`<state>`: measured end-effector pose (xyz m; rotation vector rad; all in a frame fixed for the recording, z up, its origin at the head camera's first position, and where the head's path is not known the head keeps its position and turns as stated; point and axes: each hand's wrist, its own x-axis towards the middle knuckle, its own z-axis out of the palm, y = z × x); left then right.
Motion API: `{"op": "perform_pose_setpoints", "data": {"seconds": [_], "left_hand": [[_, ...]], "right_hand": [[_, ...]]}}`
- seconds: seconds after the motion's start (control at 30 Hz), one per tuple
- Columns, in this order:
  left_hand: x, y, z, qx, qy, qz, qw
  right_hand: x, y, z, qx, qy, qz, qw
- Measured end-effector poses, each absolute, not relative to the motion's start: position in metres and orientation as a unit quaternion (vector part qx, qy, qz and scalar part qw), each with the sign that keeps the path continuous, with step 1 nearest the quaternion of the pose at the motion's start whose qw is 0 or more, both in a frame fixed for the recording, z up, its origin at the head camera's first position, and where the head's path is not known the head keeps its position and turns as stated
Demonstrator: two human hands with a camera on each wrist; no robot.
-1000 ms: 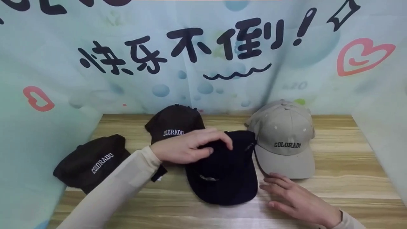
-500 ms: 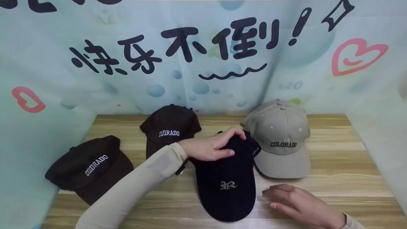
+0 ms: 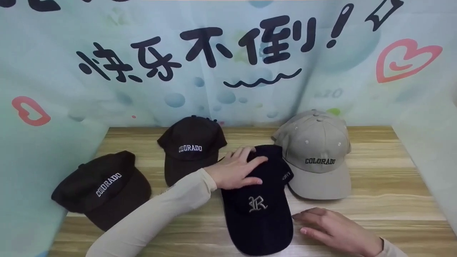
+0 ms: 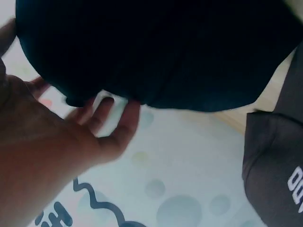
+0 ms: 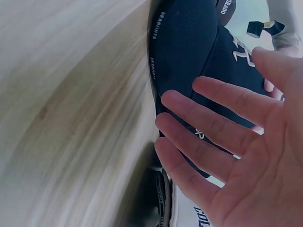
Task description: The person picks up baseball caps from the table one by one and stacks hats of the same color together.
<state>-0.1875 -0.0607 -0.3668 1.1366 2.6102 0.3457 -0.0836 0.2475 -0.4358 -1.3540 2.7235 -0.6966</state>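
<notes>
A navy baseball cap [image 3: 260, 228] with a stitched R lies at the front middle of the table, brim toward me. My left hand [image 3: 235, 171] rests over its crown with fingers and thumb spread. In the left wrist view, those fingers [image 4: 125, 127] bend loosely along the dark crown's edge. My right hand [image 3: 335, 228] is beside the brim on the right, its fingertips close to the brim's edge. The right wrist view shows this hand's fingers [image 5: 213, 123] extended and apart, holding nothing. Whether they touch the cap cannot be told.
Two dark brown COLORADO caps, a tilted one [image 3: 103, 189] and an upright one [image 3: 192, 139], stand on the left. Beige COLORADO caps [image 3: 317, 153], seemingly stacked, stand at the right. A printed cloth [image 3: 150, 103] surrounds the wooden table [image 3: 385, 167].
The navy cap has come forward and its front has turned up, showing the R. My left hand has shifted right with it and its fingers have spread. The right hand has drawn slightly toward me.
</notes>
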Motion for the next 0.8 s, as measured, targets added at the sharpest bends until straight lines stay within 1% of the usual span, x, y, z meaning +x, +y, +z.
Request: {"op": "perform_pose_setpoints", "data": {"seconds": [0.1,0.23,0.43,0.63,0.8], "left_hand": [[-0.177,-0.06,-0.37,0.372,0.914,0.11,0.115],[-0.164,-0.058,-0.372,0.366,0.919,0.107,0.097],[-0.158,-0.055,-0.381,0.361,0.924,0.077,0.099],[-0.165,-0.055,-0.383,0.355,0.923,0.081,0.125],[-0.174,-0.06,-0.379,0.339,0.922,0.09,0.164]], "right_hand": [[-0.084,0.248,-0.438,-0.434,0.871,-0.228,0.014],[-0.083,0.248,-0.44,-0.439,0.868,-0.233,0.003],[-0.081,0.25,-0.441,-0.435,0.872,-0.226,-0.005],[-0.081,0.25,-0.442,-0.43,0.874,-0.227,-0.003],[-0.081,0.25,-0.441,-0.433,0.87,-0.237,-0.006]]}}
